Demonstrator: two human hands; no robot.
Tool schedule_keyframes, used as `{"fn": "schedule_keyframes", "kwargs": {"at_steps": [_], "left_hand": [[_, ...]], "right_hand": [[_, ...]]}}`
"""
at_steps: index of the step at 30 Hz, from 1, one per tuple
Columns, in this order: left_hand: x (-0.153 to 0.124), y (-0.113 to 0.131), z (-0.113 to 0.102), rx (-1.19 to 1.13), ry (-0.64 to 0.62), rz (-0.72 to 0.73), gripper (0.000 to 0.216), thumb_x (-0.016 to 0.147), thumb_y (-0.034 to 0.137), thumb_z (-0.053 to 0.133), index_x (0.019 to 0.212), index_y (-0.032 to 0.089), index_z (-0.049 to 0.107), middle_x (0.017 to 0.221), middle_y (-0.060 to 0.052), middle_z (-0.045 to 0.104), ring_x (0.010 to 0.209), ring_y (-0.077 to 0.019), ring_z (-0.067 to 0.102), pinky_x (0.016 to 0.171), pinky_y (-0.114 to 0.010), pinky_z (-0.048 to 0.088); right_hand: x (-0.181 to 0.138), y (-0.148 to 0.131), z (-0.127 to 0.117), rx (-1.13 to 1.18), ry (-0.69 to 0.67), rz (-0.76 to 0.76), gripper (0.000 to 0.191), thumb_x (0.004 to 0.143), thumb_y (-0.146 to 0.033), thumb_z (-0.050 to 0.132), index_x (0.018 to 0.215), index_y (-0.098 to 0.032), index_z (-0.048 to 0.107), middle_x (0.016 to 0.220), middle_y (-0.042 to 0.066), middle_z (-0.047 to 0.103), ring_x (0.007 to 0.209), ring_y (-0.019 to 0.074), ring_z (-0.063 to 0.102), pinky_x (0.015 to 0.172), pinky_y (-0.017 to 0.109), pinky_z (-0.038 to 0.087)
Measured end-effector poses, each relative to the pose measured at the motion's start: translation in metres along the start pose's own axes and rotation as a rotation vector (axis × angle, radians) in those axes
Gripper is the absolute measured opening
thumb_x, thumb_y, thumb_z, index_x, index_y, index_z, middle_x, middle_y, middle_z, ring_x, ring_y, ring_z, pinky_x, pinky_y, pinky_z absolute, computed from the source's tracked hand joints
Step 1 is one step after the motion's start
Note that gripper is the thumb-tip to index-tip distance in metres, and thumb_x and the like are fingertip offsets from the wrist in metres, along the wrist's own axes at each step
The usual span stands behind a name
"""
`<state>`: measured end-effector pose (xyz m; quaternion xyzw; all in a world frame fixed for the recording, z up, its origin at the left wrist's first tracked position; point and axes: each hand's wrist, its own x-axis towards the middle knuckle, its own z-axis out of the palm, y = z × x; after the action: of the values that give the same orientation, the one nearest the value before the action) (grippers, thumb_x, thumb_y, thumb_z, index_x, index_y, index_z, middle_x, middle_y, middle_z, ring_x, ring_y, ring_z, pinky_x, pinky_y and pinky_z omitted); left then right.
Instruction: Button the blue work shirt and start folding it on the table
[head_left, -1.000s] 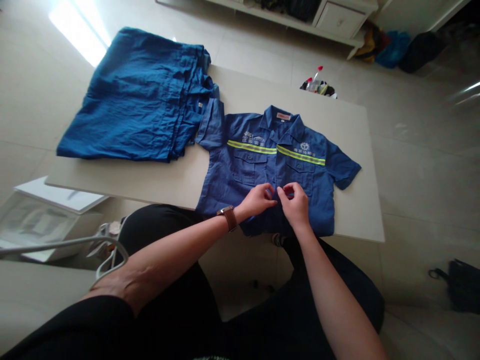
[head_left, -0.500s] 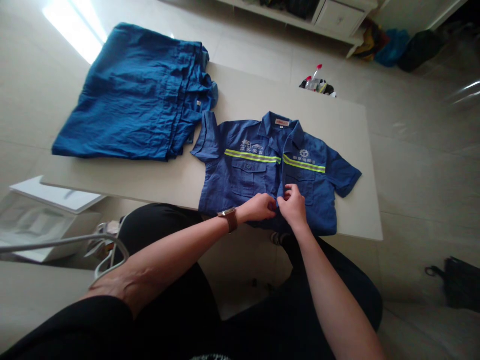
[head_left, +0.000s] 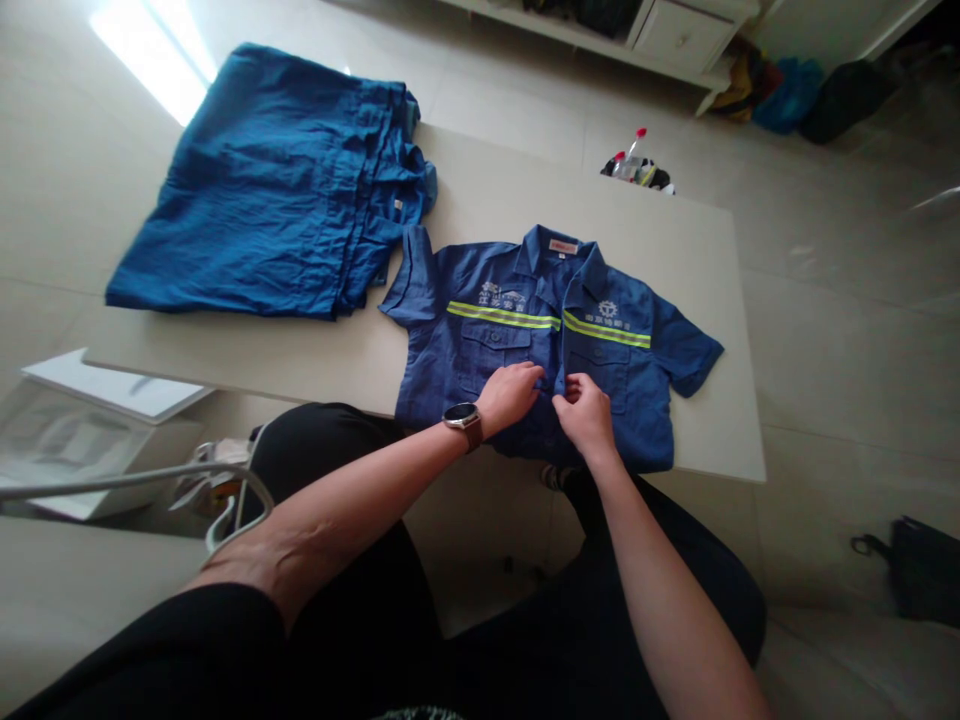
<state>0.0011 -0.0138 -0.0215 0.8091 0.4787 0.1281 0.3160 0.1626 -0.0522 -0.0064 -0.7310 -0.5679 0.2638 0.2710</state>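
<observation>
A small blue short-sleeved work shirt (head_left: pixel 652 350) with a yellow-green reflective stripe lies face up on a low beige table (head_left: pixel 495 200), collar away from me. My left hand (head_left: pixel 510 395) and my right hand (head_left: pixel 585 415) meet at the shirt's front placket, below the chest pockets. Both hands have their fingers curled and pinched on the front edges of the shirt. A brown-strapped watch sits on my left wrist.
A stack of folded blue garments (head_left: pixel 270 190) covers the table's far left. Past the table's far edge stand some red-capped bottles (head_left: pixel 634 168). A white cabinet (head_left: pixel 675 35) and bags sit at the back, a dark bag (head_left: pixel 919 570) lies on the floor at right, and a white box (head_left: pixel 82 430) stands at left.
My left wrist has turned so the watch face shows, and its fingers have moved up the placket. The right hand stays pinched beside it. The shirt has slid slightly toward me.
</observation>
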Motion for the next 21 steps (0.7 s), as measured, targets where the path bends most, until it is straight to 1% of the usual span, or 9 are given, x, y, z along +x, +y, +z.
{"fn": "schedule_keyframes", "kwargs": {"at_steps": [6, 11, 13, 16, 18, 21], "left_hand": [[-0.0001, 0.0057, -0.0002, 0.087, -0.039, -0.008, 0.024, 0.092, 0.019, 0.062, 0.114, 0.019, 0.071, 0.109, -0.010, 0.070, 0.097, -0.0234, 0.069, 0.085, -0.031, 0.050], [0.0002, 0.0060, -0.0003, 0.127, -0.036, -0.013, 0.023, 0.100, 0.020, 0.048, 0.110, 0.018, 0.069, 0.106, -0.010, 0.068, 0.091, -0.0218, 0.069, 0.078, -0.030, 0.048], [0.0001, 0.0062, -0.0014, 0.153, -0.046, -0.004, 0.023, 0.100, 0.020, 0.047, 0.112, 0.018, 0.068, 0.108, -0.010, 0.067, 0.089, -0.0211, 0.069, 0.077, -0.030, 0.048], [-0.0007, 0.0067, -0.0024, 0.182, -0.053, 0.061, 0.023, 0.098, 0.020, 0.054, 0.117, 0.019, 0.066, 0.113, -0.010, 0.064, 0.091, -0.0220, 0.069, 0.076, -0.031, 0.048], [-0.0011, 0.0068, -0.0020, 0.190, -0.062, 0.087, 0.021, 0.097, 0.020, 0.055, 0.115, 0.020, 0.067, 0.114, -0.010, 0.063, 0.095, -0.0224, 0.069, 0.078, -0.030, 0.048], [-0.0008, 0.0063, -0.0002, 0.169, -0.071, 0.067, 0.021, 0.099, 0.019, 0.051, 0.110, 0.020, 0.069, 0.113, -0.010, 0.063, 0.098, -0.0217, 0.068, 0.082, -0.030, 0.048]], "right_hand": [[-0.0036, -0.0028, -0.0014, -0.014, -0.043, -0.030, 0.023, 0.069, -0.024, 0.059, 0.090, -0.020, 0.068, 0.078, 0.006, 0.075, 0.068, 0.0221, 0.068, 0.071, 0.033, 0.055], [-0.0029, -0.0014, -0.0014, 0.019, -0.062, -0.023, 0.025, 0.068, -0.025, 0.059, 0.091, -0.020, 0.068, 0.079, 0.005, 0.075, 0.064, 0.0201, 0.065, 0.068, 0.032, 0.054], [-0.0026, -0.0007, -0.0009, 0.026, -0.066, -0.021, 0.025, 0.068, -0.025, 0.059, 0.091, -0.020, 0.068, 0.080, 0.005, 0.075, 0.063, 0.0197, 0.064, 0.067, 0.032, 0.054], [-0.0023, -0.0003, 0.0000, 0.026, -0.067, -0.021, 0.027, 0.067, -0.027, 0.059, 0.092, -0.019, 0.068, 0.079, 0.006, 0.074, 0.063, 0.0195, 0.063, 0.066, 0.032, 0.053], [-0.0023, -0.0006, 0.0003, 0.026, -0.067, -0.019, 0.027, 0.067, -0.027, 0.059, 0.092, -0.019, 0.068, 0.078, 0.006, 0.074, 0.062, 0.0193, 0.062, 0.066, 0.031, 0.053], [-0.0024, -0.0018, 0.0004, 0.032, -0.069, -0.020, 0.027, 0.067, -0.027, 0.058, 0.090, -0.019, 0.069, 0.075, 0.005, 0.073, 0.060, 0.0188, 0.061, 0.064, 0.031, 0.052]]}}
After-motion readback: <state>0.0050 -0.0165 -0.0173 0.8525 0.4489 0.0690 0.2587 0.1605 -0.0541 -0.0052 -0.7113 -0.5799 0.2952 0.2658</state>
